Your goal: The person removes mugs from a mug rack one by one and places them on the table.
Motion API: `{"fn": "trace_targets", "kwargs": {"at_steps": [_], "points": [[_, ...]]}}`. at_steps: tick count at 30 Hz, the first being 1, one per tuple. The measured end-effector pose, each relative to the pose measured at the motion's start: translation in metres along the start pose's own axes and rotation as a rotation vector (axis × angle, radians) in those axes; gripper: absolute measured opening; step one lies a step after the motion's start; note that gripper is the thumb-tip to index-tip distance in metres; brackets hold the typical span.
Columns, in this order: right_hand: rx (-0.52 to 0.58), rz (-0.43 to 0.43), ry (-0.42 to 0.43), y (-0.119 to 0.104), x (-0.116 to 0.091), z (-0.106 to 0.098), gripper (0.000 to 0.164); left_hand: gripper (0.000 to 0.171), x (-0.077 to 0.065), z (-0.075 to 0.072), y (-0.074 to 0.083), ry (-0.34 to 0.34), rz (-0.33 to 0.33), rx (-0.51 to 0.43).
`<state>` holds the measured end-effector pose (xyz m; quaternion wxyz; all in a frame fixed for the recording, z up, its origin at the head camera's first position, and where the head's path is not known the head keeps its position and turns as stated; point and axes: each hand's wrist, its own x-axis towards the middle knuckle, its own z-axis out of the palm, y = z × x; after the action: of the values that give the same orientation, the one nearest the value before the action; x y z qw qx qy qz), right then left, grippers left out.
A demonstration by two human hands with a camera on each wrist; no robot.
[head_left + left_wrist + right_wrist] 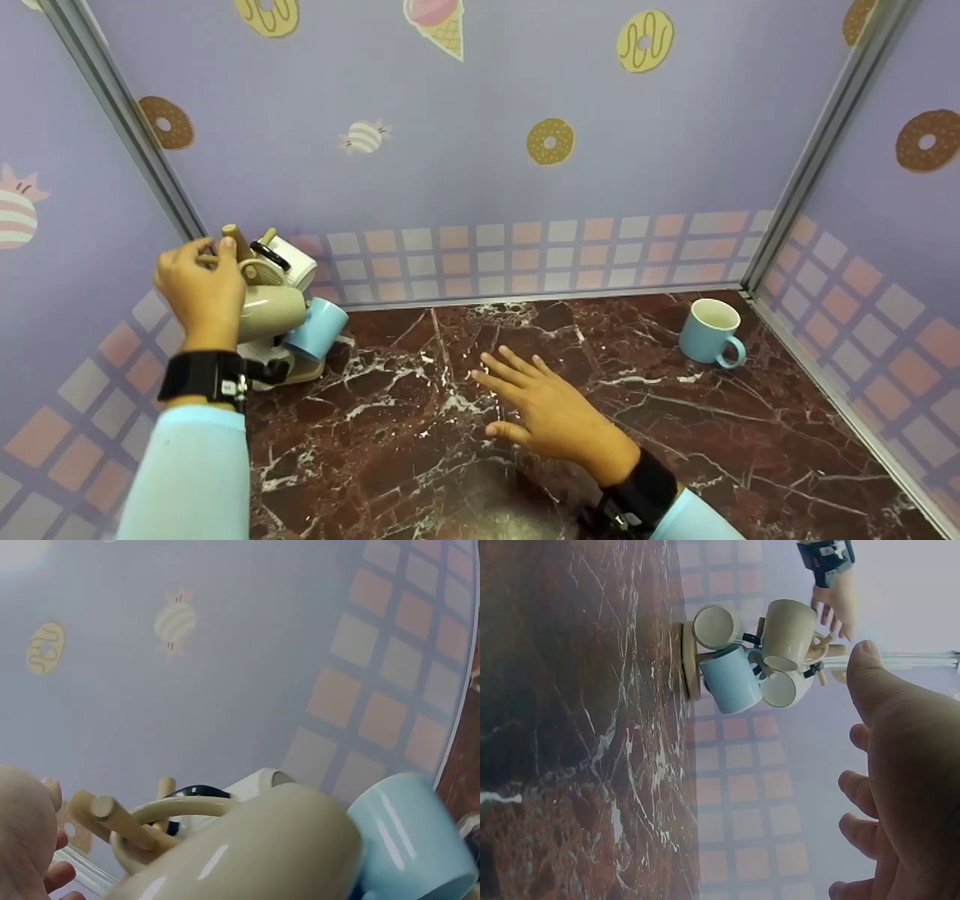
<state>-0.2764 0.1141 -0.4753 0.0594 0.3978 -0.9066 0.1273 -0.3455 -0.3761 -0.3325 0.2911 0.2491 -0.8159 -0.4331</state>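
At the left of the head view, my left hand (199, 285) is beside the top of a wooden mug rack (112, 811). Its fingers are loosely bent, and the left wrist view shows a gap between them and the pegs. A beige mug (274, 309) hangs tilted by its handle on a peg nearest this hand. Below it hangs a light blue mug (319, 330). A white mug (296, 259) with a black handle hangs behind, and another pale mug (715, 626) hangs low on the rack. My right hand (551, 412), fingers spread, is over the marbled table, holding nothing.
Another blue mug (705, 337), white inside, stands upright near the table's back right corner. Patterned walls (480, 172) enclose the dark red marbled table (420, 465) at the back and both sides. The rack stands close to the back left corner.
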Motion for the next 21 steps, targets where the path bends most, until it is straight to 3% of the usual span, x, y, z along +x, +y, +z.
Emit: {"fn": "trace_targets", "kwargs": {"at_steps": [3, 7, 15, 21], "points": [[0.002, -0.005, 0.004, 0.0, 0.0, -0.001, 0.086, 0.062, -0.01, 0.003, -0.011, 0.023, -0.036, -0.057], [0.006, -0.006, 0.012, 0.002, -0.002, -0.002, 0.086, 0.065, -0.023, 0.007, -0.025, 0.066, -0.027, -0.115], [0.016, -0.048, 0.013, 0.004, -0.002, -0.005, 0.086, 0.065, -0.046, 0.022, -0.057, 0.15, -0.043, -0.149], [0.02, -0.081, 0.015, 0.005, -0.003, -0.003, 0.085, 0.08, -0.053, 0.027, -0.077, 0.071, -0.092, -0.153]]}}
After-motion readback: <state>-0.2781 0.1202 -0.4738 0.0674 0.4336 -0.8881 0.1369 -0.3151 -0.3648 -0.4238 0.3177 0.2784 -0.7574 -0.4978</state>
